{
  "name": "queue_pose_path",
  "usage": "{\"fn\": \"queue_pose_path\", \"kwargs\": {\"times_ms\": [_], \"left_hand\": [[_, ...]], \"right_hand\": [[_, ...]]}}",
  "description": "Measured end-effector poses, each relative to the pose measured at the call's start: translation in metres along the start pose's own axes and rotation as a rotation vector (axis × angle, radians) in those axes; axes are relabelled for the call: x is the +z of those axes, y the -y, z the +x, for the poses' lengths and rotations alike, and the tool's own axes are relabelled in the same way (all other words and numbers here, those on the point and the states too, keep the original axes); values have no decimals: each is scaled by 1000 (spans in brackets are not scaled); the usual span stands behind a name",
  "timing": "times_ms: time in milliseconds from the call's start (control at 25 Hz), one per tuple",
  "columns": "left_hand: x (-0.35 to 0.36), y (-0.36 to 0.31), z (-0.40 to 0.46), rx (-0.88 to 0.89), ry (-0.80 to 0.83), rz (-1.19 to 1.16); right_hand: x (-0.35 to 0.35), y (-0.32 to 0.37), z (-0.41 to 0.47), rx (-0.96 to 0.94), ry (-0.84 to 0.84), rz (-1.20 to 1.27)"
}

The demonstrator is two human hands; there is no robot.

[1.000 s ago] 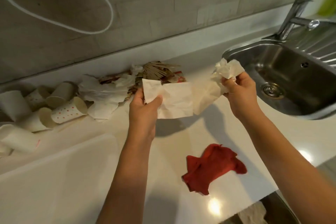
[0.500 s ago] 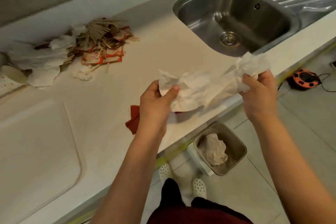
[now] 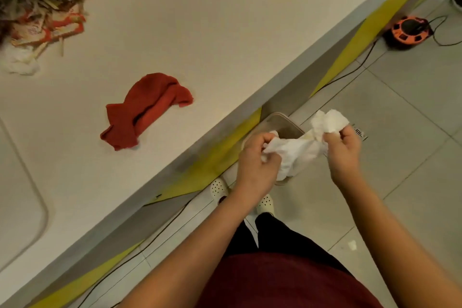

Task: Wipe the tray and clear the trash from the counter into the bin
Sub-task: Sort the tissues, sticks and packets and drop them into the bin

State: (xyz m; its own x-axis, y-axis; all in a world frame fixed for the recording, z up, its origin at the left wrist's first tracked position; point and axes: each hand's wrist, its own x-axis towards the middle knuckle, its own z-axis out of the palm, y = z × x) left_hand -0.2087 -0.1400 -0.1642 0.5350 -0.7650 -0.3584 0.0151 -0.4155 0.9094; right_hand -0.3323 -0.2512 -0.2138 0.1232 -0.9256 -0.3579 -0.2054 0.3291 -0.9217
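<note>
Left hand: the left hand [image 3: 257,157] is curled tight around one end of the crumpled paper [image 3: 297,150], fingers folded into it.
Right hand: the right hand [image 3: 343,149] pinches the other end, with a bunched tuft sticking up past its fingers.
Paper's line: the wad stretches from hand to hand, its long axis running left to right between them, sagging a little in the middle.
Bin: the bin [image 3: 282,121] sits on the floor directly under the hands and slightly beyond them, tucked against the counter [image 3: 200,32] base; only its far rim shows, the rest is hidden by hands and paper.
What the drop turns on: the paper hangs straight above the bin mouth, so I'd judge letting go is all that's needed; both hands look equally near.
Left behind: up on the counter, away to the left of the left hand, lie a red cloth [image 3: 145,110] and, farther off, a trash pile [image 3: 42,7] of sticks and wrappers, still to be cleared.
Tray: a raised outline at the far left edge may be it; I can't tell.
</note>
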Motion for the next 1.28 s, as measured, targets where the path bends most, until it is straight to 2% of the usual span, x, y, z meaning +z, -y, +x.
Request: {"fn": "queue_pose_path", "kwargs": {"times_ms": [120, 240, 520, 600, 680, 800, 920, 1000, 1160, 1280], "left_hand": [[6, 51, 24, -185, -65, 127], [10, 89, 43, -358, -121, 158], [29, 114, 85, -499, -134, 97], [33, 119, 91, -551, -106, 15], [35, 124, 94, -597, 22, -30], [35, 125, 89, -629, 179, 78], [33, 119, 80, -661, 189, 112], [33, 104, 71, -646, 195, 74], [37, 47, 51, -441, 245, -4], [27, -13, 33, -288, 270, -111]], "right_hand": [[9, -37, 9, 128, 112, -192], [15, -62, 22, 193, 116, -319], [31, -91, 54, 212, 218, -516], [30, -99, 60, 246, 324, -660], [27, -106, 64, 308, 404, -802], [21, -107, 57, 399, 368, -672], [15, -100, 42, 419, 306, -576], [15, -84, 29, 311, 268, -525], [15, -12, 10, -136, 166, -289], [16, 46, 6, -337, 132, -153]]}}
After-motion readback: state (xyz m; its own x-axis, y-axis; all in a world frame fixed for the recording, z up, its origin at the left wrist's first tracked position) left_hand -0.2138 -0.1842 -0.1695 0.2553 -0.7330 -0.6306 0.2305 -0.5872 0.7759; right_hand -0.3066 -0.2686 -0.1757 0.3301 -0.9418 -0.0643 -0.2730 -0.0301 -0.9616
